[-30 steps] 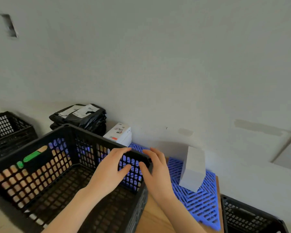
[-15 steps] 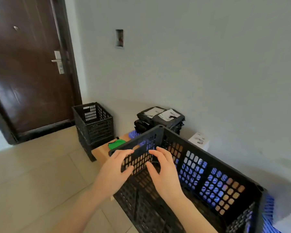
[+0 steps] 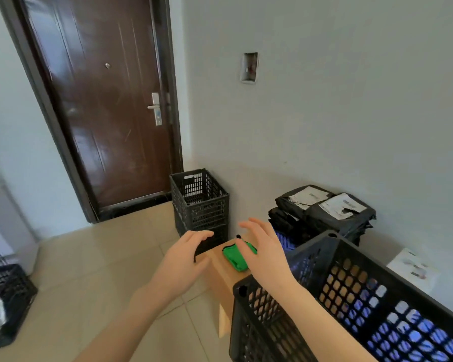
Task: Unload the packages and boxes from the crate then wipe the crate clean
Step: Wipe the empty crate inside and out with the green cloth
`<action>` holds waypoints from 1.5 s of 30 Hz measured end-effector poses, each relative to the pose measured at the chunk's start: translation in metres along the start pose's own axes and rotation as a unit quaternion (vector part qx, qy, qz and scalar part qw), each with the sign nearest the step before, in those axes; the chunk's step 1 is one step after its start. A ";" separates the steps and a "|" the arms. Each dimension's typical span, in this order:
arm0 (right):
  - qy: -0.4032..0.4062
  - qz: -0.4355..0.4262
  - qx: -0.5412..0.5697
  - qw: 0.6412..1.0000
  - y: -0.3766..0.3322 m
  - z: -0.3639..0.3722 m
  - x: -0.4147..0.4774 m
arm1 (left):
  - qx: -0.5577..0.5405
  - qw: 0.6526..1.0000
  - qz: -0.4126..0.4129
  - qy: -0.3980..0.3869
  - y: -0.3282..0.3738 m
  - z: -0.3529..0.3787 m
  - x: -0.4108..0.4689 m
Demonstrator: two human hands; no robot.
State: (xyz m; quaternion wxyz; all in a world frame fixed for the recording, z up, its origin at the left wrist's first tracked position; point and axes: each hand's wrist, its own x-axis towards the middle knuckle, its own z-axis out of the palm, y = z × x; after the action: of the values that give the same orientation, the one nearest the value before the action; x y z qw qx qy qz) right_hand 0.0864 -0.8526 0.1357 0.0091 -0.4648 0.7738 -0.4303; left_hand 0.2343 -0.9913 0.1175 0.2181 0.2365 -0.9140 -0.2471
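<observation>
A black plastic crate point(image 3: 351, 304) with lattice walls stands at the lower right on a wooden table point(image 3: 221, 273). Its inside shows no packages. A green cloth point(image 3: 237, 256) lies on the table's left end, just left of the crate. My left hand point(image 3: 186, 257) hovers left of the cloth with loosely curved fingers, holding nothing. My right hand point(image 3: 266, 253) is spread over the cloth's right side, above the crate's corner; contact with the cloth is unclear. Black mailer packages point(image 3: 324, 212) are stacked by the wall behind the crate, and a white box point(image 3: 413, 270) lies to the right.
A stack of black crates point(image 3: 200, 202) stands on the floor beside the table, near a dark brown door point(image 3: 100, 100). Another black crate point(image 3: 3, 299) sits at the far left on the tiled floor point(image 3: 89, 270). A blue plastic grid point(image 3: 284, 239) shows under the packages.
The view has swung left toward the door. Both hands have let go of the crate's rim and moved left to the green cloth on the table end.
</observation>
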 end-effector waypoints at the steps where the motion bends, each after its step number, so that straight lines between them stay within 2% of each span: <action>1: -0.002 -0.001 -0.007 1.000 0.005 0.001 0.012 | 0.001 1.000 0.002 -0.005 -0.002 0.001 0.013; 8: -0.010 0.024 -0.028 0.999 0.039 0.014 0.084 | -0.026 0.999 0.020 -0.018 -0.024 0.020 0.099; 12: -0.037 0.037 -0.054 0.997 0.058 0.033 0.112 | -0.049 0.997 0.032 -0.052 -0.040 0.039 0.132; 15: -0.068 0.074 -0.083 0.992 0.075 0.051 0.133 | -0.061 0.993 0.045 -0.086 -0.061 0.055 0.162; 20: -0.070 0.154 -0.118 0.978 0.103 0.085 0.166 | -0.066 0.983 0.077 -0.152 -0.108 0.084 0.217; 26: -0.088 0.272 -0.153 0.946 0.137 0.129 0.187 | -0.076 0.965 0.092 -0.234 -0.162 0.120 0.259; 36: -0.089 0.470 -0.112 0.871 0.199 0.197 0.159 | -0.081 0.918 0.078 -0.380 -0.218 0.189 0.272; 45: -0.059 0.556 -0.108 0.822 0.235 0.237 0.130 | -0.059 0.885 0.035 -0.461 -0.239 0.250 0.268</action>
State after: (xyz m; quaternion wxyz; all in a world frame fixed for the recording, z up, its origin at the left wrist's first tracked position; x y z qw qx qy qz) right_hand -0.0568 -1.0563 -0.1220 0.2416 0.0215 0.9406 -0.2377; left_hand -0.0295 -1.2321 -0.1350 -0.2060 0.0508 -0.9027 -0.3743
